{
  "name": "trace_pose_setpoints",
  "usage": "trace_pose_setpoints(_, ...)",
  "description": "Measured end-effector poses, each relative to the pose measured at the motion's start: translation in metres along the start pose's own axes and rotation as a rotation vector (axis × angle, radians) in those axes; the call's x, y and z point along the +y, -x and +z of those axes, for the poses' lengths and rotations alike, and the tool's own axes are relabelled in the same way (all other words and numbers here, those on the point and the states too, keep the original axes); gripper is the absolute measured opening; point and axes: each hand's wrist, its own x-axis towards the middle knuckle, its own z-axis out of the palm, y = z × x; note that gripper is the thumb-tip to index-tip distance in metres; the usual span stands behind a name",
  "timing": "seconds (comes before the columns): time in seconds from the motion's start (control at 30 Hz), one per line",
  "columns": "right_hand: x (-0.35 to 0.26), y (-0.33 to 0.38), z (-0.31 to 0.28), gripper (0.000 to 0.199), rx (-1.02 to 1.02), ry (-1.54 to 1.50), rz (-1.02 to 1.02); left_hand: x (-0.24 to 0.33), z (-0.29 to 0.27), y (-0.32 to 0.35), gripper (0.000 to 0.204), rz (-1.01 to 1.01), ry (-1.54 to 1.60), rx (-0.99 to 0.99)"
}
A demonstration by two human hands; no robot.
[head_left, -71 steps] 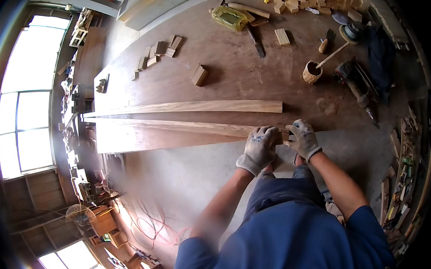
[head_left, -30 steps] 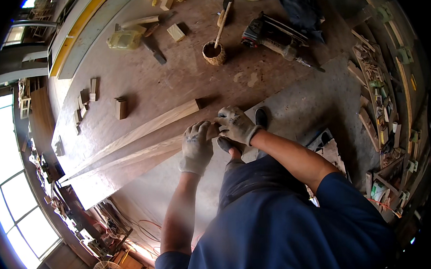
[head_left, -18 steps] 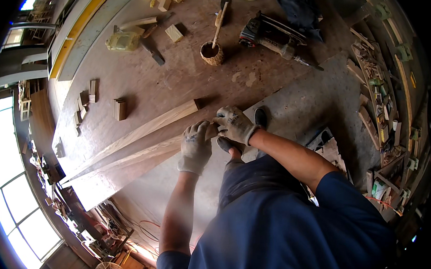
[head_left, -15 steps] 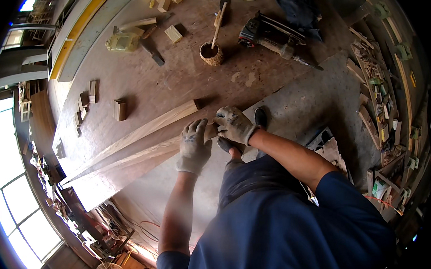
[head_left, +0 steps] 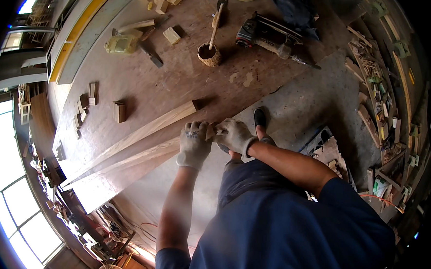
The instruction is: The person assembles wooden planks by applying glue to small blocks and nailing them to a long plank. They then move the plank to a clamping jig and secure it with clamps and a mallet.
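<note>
Two long wooden strips lie on the brown worktable, coming together at the far left. My gloved left hand [head_left: 194, 145] is closed around the near wooden strip [head_left: 146, 153] close to its right end, fingers over its top. Right beside that end, my gloved right hand [head_left: 236, 136] is pinched closed; what sits between its fingers is mostly hidden. The far wooden strip [head_left: 149, 127] lies untouched just beyond, its end face turned toward the hands.
On the worktable [head_left: 174, 83] are a small wooden block [head_left: 120, 111], a round pot with a brush [head_left: 209, 54], a nail gun [head_left: 269, 36], a chisel [head_left: 152, 56] and a yellowish bottle [head_left: 122, 44]. Wood offcuts [head_left: 368, 78] fill a rack at right. My shoe [head_left: 259, 116] stands beside the table edge.
My left hand's fingers have closed round the near strip. My right hand has come down and left, its fingers pinching beside the strip's end. My visible foot has shifted slightly.
</note>
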Motion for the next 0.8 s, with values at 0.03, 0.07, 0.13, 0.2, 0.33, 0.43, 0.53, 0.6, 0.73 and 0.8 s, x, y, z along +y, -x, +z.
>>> trace_pose_setpoints(0.03,-0.001,-0.002,0.003,0.036,0.012,-0.014,0.021,-0.001,0.001,-0.001,0.041,0.003,0.000,0.015)
trace_pose_setpoints(0.07,-0.002,-0.003,0.004,0.034,0.023,-0.028,0.041,-0.001,0.001,-0.001,0.040,0.003,-0.001,0.009)
trace_pose_setpoints(0.13,-0.007,-0.002,0.003,0.033,0.040,-0.028,0.058,-0.001,0.000,-0.003,0.036,0.000,-0.001,-0.001)
trace_pose_setpoints(0.2,-0.014,-0.001,0.001,0.033,0.048,-0.044,0.084,0.000,-0.001,-0.004,0.034,-0.009,0.006,0.006)
trace_pose_setpoints(0.33,-0.013,-0.002,0.006,0.032,0.062,-0.071,0.134,0.000,-0.001,-0.006,0.030,-0.034,0.025,0.000)
trace_pose_setpoints(0.43,-0.011,-0.003,0.009,0.032,0.072,-0.095,0.182,0.003,-0.004,-0.008,0.034,-0.034,0.018,-0.009)
trace_pose_setpoints(0.53,-0.015,-0.004,0.007,0.031,0.045,-0.132,0.248,0.002,-0.006,-0.008,0.035,-0.036,0.000,-0.038)
trace_pose_setpoints(0.6,-0.016,-0.006,0.007,0.030,0.038,-0.135,0.263,0.004,-0.007,-0.008,0.035,-0.040,-0.014,-0.052)
trace_pose_setpoints(0.73,-0.015,-0.007,0.007,0.029,0.035,-0.136,0.275,0.004,-0.009,-0.007,0.036,-0.034,-0.022,-0.066)
trace_pose_setpoints(0.8,-0.017,-0.006,0.006,0.029,0.028,-0.161,0.296,0.002,-0.008,-0.007,0.036,-0.021,-0.034,-0.069)
